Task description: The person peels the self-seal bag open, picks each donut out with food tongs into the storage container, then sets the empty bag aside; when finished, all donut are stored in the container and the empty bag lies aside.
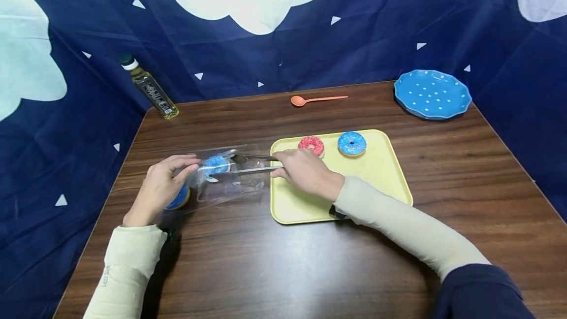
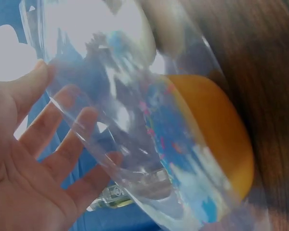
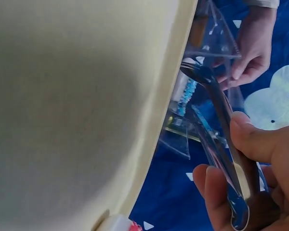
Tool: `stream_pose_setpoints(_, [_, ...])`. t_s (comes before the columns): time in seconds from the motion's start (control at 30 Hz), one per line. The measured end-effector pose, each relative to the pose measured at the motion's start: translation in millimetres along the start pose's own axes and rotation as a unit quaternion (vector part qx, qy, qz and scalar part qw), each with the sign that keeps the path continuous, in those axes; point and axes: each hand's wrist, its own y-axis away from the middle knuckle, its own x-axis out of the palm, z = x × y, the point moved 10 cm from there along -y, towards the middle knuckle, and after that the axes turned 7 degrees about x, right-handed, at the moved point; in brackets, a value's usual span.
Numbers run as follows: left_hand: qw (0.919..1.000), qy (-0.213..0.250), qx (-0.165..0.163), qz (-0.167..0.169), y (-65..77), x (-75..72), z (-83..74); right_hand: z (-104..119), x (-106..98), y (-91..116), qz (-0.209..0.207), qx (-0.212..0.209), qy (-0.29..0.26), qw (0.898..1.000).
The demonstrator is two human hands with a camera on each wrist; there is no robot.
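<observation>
My left hand (image 1: 161,186) pinches the edge of a clear plastic bag (image 1: 232,191) between thumb and fingertips. In my right hand (image 1: 307,169) is a pair of metal tongs (image 3: 220,108), gripped near the bend and pointing left into the bag. A blue sprinkled donut (image 1: 216,165) sits at the tong tips, behind the plastic. Below my left hand another blue donut (image 1: 179,198) shows its yellow-orange base, seen through the film in the left wrist view. Under my right forearm lies a pale yellow tray (image 1: 292,208) with a red donut (image 1: 311,144) and a blue donut (image 1: 352,143).
At the back left an oil bottle (image 1: 156,93) stands near the cloth backdrop. An orange spoon (image 1: 319,100) lies along the back edge. A blue polka-dot plate (image 1: 433,95) is at the far right corner of the wooden table (image 1: 283,270).
</observation>
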Motion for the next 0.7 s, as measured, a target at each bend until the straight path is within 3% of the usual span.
stream_pose_setpoints(0.3, [0.9999,0.006,0.012,0.004,5.5,1.7,1.3,1.3,-15.7,28.0,-0.010,-0.016,0.021,1.000])
stream_pose_setpoints(0.53, [0.9996,0.020,0.011,0.014,7.4,3.3,1.1,9.6,-16.2,23.7,-0.032,-0.036,0.013,0.999])
stream_pose_setpoints(0.7, [0.9997,0.017,0.013,0.014,7.7,4.6,0.9,14.7,-8.4,13.6,-0.025,-0.040,0.011,0.999])
